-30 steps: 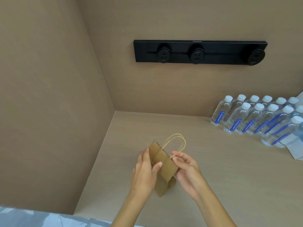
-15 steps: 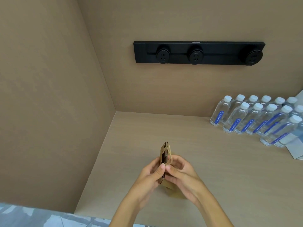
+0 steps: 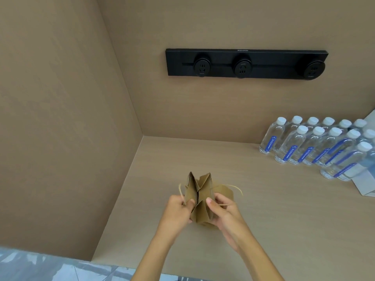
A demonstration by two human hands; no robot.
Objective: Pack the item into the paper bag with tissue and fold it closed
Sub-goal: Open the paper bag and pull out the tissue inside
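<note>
A small brown paper bag with twine handles is held over the beige counter, its sides spread apart and its creased gussets facing me. My left hand grips the bag's left side, thumb pressed on the paper. My right hand grips the right side, with one twine handle looping out past it. No tissue and no item to pack are in view.
Several water bottles with white caps and blue labels stand in rows at the right. A white box corner lies beside them. A black socket strip is fixed on the back wall. A beige wall closes the left side.
The bag went from flat and edge-on between my pinched fingers to pulled open; my hands have moved apart, each drawing one side outward.
</note>
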